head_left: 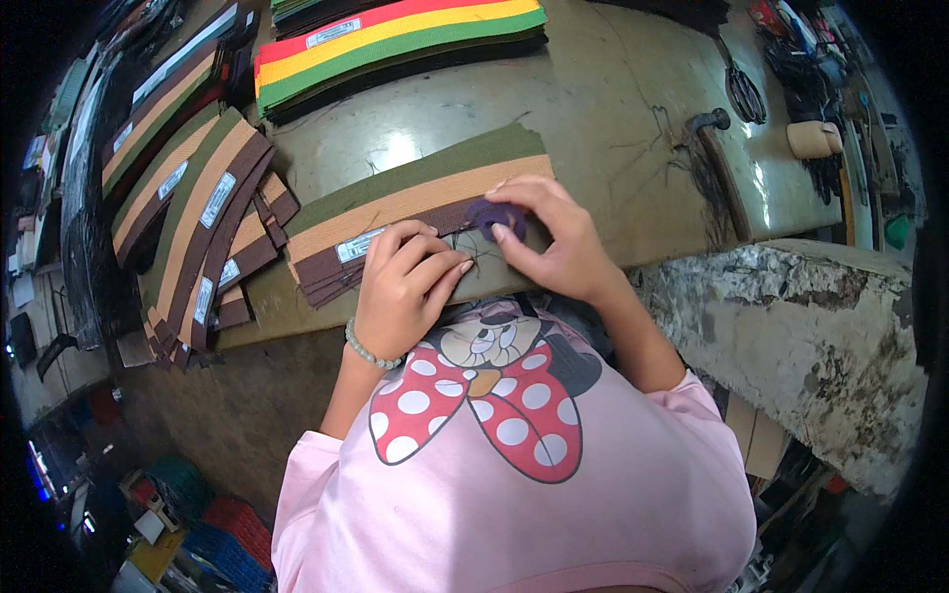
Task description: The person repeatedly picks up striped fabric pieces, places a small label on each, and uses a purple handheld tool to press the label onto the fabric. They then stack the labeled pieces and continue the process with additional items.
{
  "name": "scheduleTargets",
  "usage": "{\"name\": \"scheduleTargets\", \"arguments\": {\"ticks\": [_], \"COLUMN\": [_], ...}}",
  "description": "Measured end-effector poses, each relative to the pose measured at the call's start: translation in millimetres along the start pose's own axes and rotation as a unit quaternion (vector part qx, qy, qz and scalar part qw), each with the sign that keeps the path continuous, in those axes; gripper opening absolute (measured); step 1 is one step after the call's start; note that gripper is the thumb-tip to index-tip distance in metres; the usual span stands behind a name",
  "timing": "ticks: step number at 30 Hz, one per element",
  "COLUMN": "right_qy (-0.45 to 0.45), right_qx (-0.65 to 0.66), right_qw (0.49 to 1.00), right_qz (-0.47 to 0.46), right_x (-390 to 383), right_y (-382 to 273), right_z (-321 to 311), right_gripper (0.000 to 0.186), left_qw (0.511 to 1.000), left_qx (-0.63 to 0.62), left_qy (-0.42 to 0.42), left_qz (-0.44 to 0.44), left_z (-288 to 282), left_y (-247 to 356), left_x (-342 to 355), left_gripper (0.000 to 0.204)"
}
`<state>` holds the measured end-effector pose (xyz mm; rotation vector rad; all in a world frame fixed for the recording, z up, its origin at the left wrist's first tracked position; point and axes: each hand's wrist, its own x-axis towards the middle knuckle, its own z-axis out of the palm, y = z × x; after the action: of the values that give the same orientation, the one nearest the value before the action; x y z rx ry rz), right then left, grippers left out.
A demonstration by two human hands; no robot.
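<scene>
In front of me lies a stack of striped woven strips (415, 203) in green, tan and brown, with a white label (358, 245) on its near brown band. My left hand (405, 287), a beaded bracelet at its wrist, rests on the near edge with its fingers curled and pressed together. Dark loose threads lie by its fingertips, and what it pinches, if anything, is hidden. Between thumb and fingers, my right hand (559, 237) grips a small, rounded dark purple object (499, 217) over the stack's right part. Its exact kind cannot be made out.
More green, tan and brown strips (232, 183) are piled at the left table edge. Red, yellow and green strips (405, 49) lie at the far side. To the right are a hammer (720, 168), loose black threads (692, 183) and a tan roll (814, 140).
</scene>
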<state>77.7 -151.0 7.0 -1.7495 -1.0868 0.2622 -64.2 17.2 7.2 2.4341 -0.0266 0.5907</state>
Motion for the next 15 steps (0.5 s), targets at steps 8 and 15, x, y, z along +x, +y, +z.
{"name": "scheduleTargets", "arguments": {"ticks": [8,15], "right_qy": [-0.025,-0.044], "right_qx": [-0.040,-0.075], "right_qw": [0.998,0.993], "right_qz": [-0.047,-0.083], "right_x": [6.4,5.9], "right_y": [-0.5,2.4], "right_z": [6.5,6.8], "right_gripper": [0.034,0.033], "left_qw": [1.000,1.000], "left_qx": [-0.017,-0.015], "left_qy": [0.001,-0.001], "left_qz": [0.000,0.001], "left_z": [2.1,2.1], "left_y": [-4.9,-4.5], "left_x": [-5.6,-7.9], "left_gripper": [0.016,0.016]}}
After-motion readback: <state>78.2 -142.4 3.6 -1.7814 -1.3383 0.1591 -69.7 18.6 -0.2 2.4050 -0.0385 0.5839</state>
